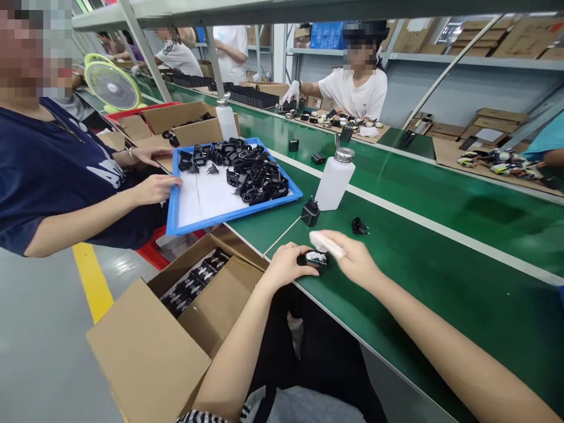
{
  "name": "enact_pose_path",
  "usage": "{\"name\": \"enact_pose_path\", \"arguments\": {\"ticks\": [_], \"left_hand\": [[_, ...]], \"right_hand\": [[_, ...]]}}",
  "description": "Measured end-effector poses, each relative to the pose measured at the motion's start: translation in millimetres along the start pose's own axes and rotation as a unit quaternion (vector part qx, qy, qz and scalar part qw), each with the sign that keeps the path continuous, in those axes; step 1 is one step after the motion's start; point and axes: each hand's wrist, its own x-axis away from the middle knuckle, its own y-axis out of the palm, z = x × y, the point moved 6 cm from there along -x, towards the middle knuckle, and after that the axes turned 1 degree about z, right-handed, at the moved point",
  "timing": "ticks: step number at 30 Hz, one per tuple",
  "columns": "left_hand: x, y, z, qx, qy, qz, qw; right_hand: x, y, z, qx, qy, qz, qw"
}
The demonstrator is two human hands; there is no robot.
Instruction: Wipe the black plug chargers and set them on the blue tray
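Note:
On the green bench near its front edge, my left hand [288,264] is closed around a small black power adapter [316,258] whose upward side shows white material. My right hand [355,258] pinches a folded white cloth [326,243] just above and to the right of that adapter. Behind my hands stands another black adapter [311,212], beside a white pump bottle [335,179] with a metal top. A black plug piece with pins [360,225] lies on the bench to the right of the bottle.
At the left, a person's hands [156,188] hold a blue tray [233,216] heaped with black plug parts. Below it sits an open carton [150,346] with packed adapters. Two black adapters [318,158] lie farther back on the green bench [423,264]. Co-workers sit across.

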Motion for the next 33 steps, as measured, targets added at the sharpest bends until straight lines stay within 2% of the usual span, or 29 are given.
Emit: {"name": "enact_pose_path", "arguments": {"ticks": [2, 3, 5, 7, 9, 12, 14, 17, 19, 21, 23, 25, 27, 29, 31, 33], "left_hand": [[0, 0.7, 0, -0.001, 0.004, 0.000, 1.000], [0, 0.8, 1, 0.000, 0.007, 0.001, 1.000], [0, 0.4, 2, 0.003, 0.012, 0.000, 1.000], [0, -0.2, 3, 0.006, 0.007, -0.002, 1.000], [0, -1.0, 3, 0.008, -0.003, -0.004, 1.000], [0, -1.8, 2, 0.003, -0.011, -0.005, 1.000], [1, -1.9, 2, -0.003, -0.012, -0.006, 1.000], [0, -1.3, 1, -0.005, -0.015, -0.007, 1.000], [0, -0.8, 0, -0.004, -0.016, -0.007, 1.000], [0, -0.7, 0, -0.005, -0.017, -0.002, 1.000], [0, -0.6, -1, -0.004, -0.015, 0.002, 1.000], [0, -0.7, 0, -0.003, -0.011, 0.006, 1.000], [0, -1.3, 0, -0.002, -0.008, 0.011, 1.000], [2, -2.1, 0, 0.000, -0.004, 0.015, 1.000], [3, -3.1, 0, 0.004, -0.004, 0.018, 1.000], [3, -3.3, 0, 0.006, -0.007, 0.018, 1.000]], "right_hand": [[6, 13, -4, 0.002, -0.059, -0.034, 0.998], [10, 15, -1, -0.001, -0.063, -0.041, 0.997], [16, 8, 12, -0.015, -0.005, -0.035, 0.999], [20, -8, 30, -0.051, 0.109, -0.025, 0.992], [24, -22, 45, -0.135, 0.239, -0.008, 0.961], [25, -29, 50, -0.308, 0.367, 0.022, 0.878], [24, -27, 47, -0.383, 0.394, 0.046, 0.834], [23, -23, 45, -0.421, 0.401, 0.071, 0.810], [22, -25, 45, -0.420, 0.389, 0.060, 0.818], [15, -36, 47, -0.379, 0.370, 0.024, 0.848], [1, -59, 53, -0.258, 0.354, 0.002, 0.899], [-25, -92, 59, -0.083, 0.330, 0.041, 0.939], [-57, -124, 58, 0.070, 0.287, 0.126, 0.947], [-89, -138, 51, 0.147, 0.232, 0.200, 0.940], [-113, -136, 44, 0.174, 0.182, 0.245, 0.936], [-126, -126, 39, 0.172, 0.145, 0.269, 0.937]]}}
